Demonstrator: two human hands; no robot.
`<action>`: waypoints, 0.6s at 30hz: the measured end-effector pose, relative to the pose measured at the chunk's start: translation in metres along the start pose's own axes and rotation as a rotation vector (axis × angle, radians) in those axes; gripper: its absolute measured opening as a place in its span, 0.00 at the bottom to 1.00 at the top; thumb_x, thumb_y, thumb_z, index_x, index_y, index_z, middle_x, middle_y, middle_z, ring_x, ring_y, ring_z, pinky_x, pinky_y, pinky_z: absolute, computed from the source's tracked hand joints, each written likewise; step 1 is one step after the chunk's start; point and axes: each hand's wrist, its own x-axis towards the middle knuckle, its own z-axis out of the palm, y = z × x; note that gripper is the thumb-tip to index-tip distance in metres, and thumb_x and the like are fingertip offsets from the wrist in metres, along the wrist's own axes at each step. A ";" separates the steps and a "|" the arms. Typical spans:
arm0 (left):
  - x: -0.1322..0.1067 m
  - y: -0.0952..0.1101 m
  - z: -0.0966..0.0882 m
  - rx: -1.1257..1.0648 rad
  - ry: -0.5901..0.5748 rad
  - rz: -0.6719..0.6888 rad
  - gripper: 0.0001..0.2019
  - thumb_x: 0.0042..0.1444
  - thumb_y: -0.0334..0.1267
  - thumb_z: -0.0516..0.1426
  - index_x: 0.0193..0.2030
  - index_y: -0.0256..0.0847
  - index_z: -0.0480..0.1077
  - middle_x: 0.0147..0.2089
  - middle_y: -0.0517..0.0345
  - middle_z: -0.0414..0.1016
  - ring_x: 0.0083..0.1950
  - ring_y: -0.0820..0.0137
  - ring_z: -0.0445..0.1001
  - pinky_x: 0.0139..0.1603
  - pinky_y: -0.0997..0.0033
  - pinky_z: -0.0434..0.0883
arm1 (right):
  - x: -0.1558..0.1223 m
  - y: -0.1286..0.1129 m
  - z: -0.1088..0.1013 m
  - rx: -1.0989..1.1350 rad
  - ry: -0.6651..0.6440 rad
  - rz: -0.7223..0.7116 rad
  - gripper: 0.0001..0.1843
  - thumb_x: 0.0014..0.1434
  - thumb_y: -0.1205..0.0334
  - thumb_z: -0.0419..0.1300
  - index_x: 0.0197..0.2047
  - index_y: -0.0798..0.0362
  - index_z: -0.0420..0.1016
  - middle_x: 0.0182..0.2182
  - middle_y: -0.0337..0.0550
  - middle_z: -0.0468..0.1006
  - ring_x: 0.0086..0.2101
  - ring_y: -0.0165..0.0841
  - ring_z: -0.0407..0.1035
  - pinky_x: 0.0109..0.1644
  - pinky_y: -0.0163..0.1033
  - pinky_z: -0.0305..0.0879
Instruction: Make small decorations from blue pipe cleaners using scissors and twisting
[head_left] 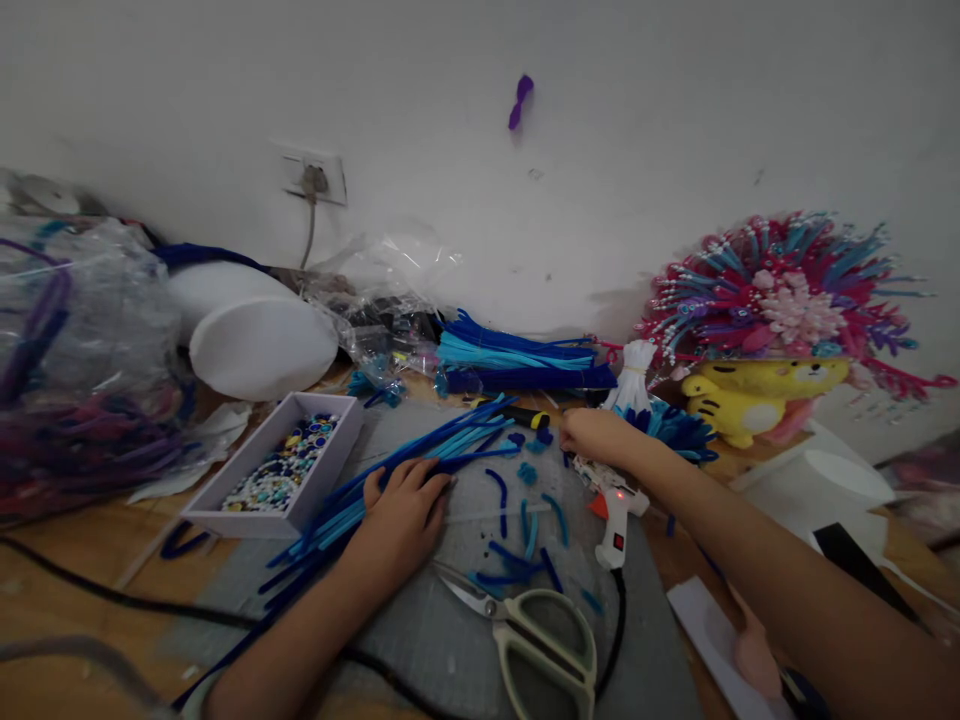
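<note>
L hand [403,508] on stems [450,440], R hand [594,432] – scraps [541,438]

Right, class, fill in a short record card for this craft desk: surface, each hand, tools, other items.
Surface: grey cutting mat on a wooden desk
Left hand: palm down on long blue fuzzy pipe cleaners
Right hand: beside white hot glue gun; grip unclear
Tools: pale-handled metal scissors
Other: white box of mixed beads; yellow plush tiger toy
</note>
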 end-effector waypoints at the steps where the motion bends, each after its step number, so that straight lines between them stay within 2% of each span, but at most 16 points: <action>1: 0.000 0.000 0.000 0.001 0.002 -0.001 0.15 0.54 0.35 0.46 0.44 0.47 0.69 0.52 0.52 0.68 0.54 0.60 0.62 0.52 0.46 0.51 | -0.001 -0.001 0.000 -0.015 0.006 -0.003 0.15 0.53 0.65 0.48 0.35 0.59 0.75 0.36 0.54 0.75 0.36 0.38 0.70 0.34 0.34 0.61; 5: 0.000 0.000 -0.001 -0.002 -0.001 0.003 0.15 0.55 0.35 0.45 0.44 0.46 0.69 0.52 0.53 0.68 0.54 0.60 0.62 0.53 0.46 0.51 | -0.003 -0.002 -0.002 -0.055 0.019 -0.016 0.17 0.55 0.64 0.46 0.36 0.61 0.73 0.36 0.57 0.74 0.35 0.40 0.70 0.33 0.35 0.61; 10: 0.000 0.000 -0.001 -0.011 -0.006 0.009 0.15 0.55 0.35 0.45 0.44 0.46 0.69 0.52 0.52 0.68 0.54 0.60 0.61 0.53 0.46 0.51 | -0.008 -0.002 -0.013 -0.010 0.067 -0.011 0.16 0.56 0.63 0.45 0.34 0.58 0.74 0.36 0.53 0.74 0.33 0.37 0.70 0.32 0.34 0.59; 14: -0.001 0.000 0.000 -0.009 0.011 0.011 0.15 0.54 0.35 0.46 0.44 0.46 0.69 0.52 0.51 0.68 0.54 0.59 0.61 0.53 0.46 0.51 | -0.020 -0.007 -0.027 0.137 0.127 -0.024 0.14 0.56 0.62 0.48 0.33 0.57 0.74 0.36 0.49 0.73 0.33 0.33 0.68 0.33 0.32 0.58; 16: -0.001 0.000 0.000 -0.004 0.010 0.009 0.15 0.54 0.35 0.46 0.44 0.45 0.69 0.52 0.51 0.68 0.54 0.60 0.62 0.53 0.47 0.51 | -0.028 -0.013 -0.033 0.268 0.129 -0.097 0.12 0.55 0.63 0.50 0.33 0.56 0.74 0.35 0.47 0.74 0.33 0.32 0.68 0.35 0.31 0.58; 18: -0.001 0.001 -0.001 0.001 0.004 0.007 0.15 0.54 0.35 0.45 0.44 0.45 0.69 0.52 0.51 0.68 0.54 0.60 0.62 0.52 0.48 0.52 | -0.036 -0.023 -0.035 0.437 0.071 -0.212 0.11 0.54 0.63 0.52 0.33 0.56 0.75 0.33 0.44 0.74 0.34 0.30 0.67 0.36 0.30 0.58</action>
